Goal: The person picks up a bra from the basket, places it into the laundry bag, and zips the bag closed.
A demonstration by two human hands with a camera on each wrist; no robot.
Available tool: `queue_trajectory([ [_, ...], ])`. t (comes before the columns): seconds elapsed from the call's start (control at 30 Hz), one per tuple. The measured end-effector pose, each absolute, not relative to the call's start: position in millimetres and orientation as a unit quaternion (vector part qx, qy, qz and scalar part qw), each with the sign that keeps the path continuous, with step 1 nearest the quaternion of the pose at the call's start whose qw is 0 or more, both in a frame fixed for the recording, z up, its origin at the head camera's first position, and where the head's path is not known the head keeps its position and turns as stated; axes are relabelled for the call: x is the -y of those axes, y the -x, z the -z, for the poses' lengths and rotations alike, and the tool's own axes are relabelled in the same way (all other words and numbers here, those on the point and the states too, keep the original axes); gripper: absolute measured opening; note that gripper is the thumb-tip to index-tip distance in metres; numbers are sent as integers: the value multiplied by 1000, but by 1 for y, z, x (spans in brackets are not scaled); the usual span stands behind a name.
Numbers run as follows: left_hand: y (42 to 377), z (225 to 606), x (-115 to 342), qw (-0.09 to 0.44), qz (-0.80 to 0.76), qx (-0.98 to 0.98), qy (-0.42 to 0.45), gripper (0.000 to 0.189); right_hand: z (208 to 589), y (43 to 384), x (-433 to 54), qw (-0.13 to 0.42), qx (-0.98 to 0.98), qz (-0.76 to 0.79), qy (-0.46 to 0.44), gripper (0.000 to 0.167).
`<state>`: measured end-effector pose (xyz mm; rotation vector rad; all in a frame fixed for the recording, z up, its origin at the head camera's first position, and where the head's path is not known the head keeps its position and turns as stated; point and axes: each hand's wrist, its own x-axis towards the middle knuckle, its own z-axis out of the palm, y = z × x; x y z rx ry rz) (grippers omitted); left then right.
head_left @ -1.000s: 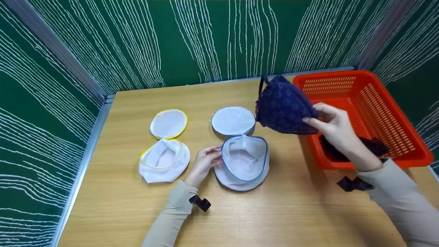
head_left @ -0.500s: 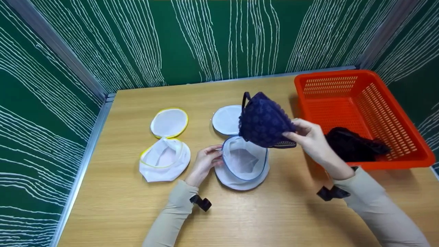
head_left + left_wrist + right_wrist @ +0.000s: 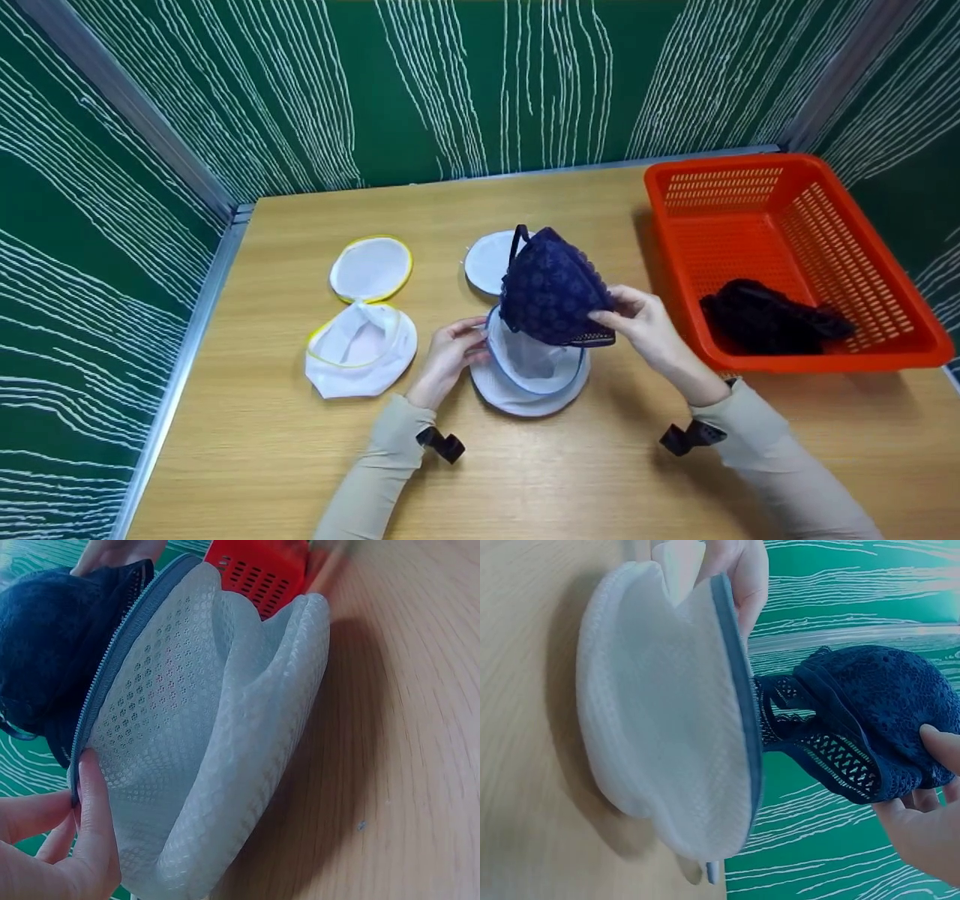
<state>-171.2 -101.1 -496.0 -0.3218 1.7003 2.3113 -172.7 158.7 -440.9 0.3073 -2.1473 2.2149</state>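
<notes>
My right hand (image 3: pixel 643 324) pinches a dark navy lace bra (image 3: pixel 551 289), folded cup over cup, above the mouth of a white mesh laundry bag (image 3: pixel 529 401) with a blue zip rim. In the right wrist view the bra's lace band (image 3: pixel 840 765) overlaps that rim. My left hand (image 3: pixel 450 356) pinches the rim at its left side; the thumb and fingers show on the zip edge (image 3: pixel 94 701) in the left wrist view. The bag's round lid (image 3: pixel 487 262) lies folded back behind it, partly hidden by the bra.
A second white mesh bag (image 3: pixel 375 379) with yellow trim lies open at the left, its lid (image 3: pixel 371 268) behind it. An orange-red plastic basket (image 3: pixel 862 361) stands at the right, holding a crumpled black garment (image 3: pixel 772 319). Green panels (image 3: pixel 480 90) with white lines enclose the table (image 3: pixel 525 487).
My right hand has carried the bra leftward and down from beside the basket to over the blue-rimmed bag. The left hand has stayed at the rim.
</notes>
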Motion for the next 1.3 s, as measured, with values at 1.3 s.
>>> queue_trajectory([
  [1.3, 174, 490, 105, 137, -849, -497, 120, 35, 499, 169, -138, 44, 683, -711, -163, 33],
])
